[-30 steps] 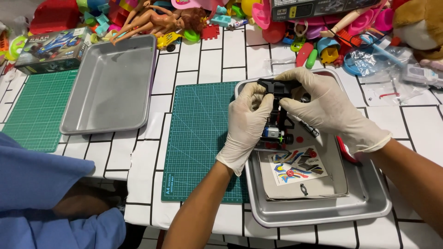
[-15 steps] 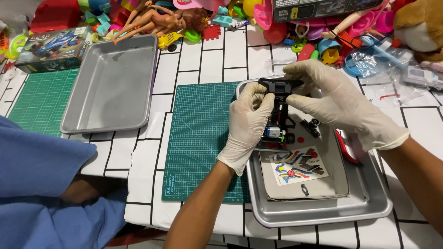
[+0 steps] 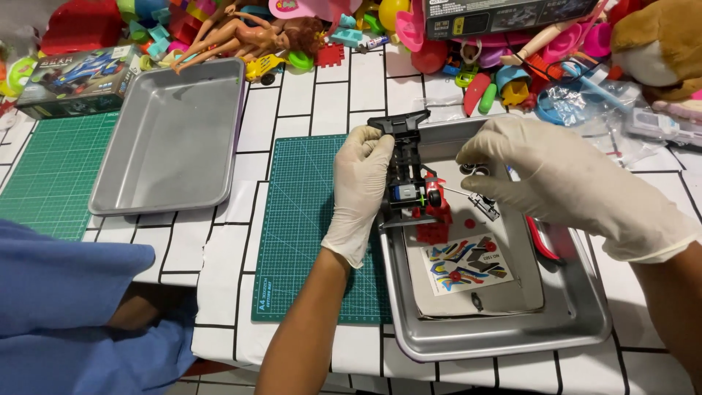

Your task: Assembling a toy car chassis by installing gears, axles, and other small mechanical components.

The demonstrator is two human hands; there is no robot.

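Both my hands wear pale gloves. My left hand grips a black toy car chassis by its left side and holds it upright over the left rim of a metal tray. The chassis carries red parts and a small blue-and-silver motor low down. My right hand is just right of the chassis, its fingertips pinched on a thin metal rod that reaches toward the red parts. A small dark piece hangs below those fingers.
In the tray lie a colourful sticker sheet on a booklet and a red-handled tool. A green cutting mat lies left of it, then an empty metal tray and another mat. Toys, a doll, a boxed car and a plush crowd the back. A blue-clad person sits at bottom left.
My right hand has come off the top of the chassis and moved right, with the thin rod now showing between it and the chassis. My left hand keeps its grip.
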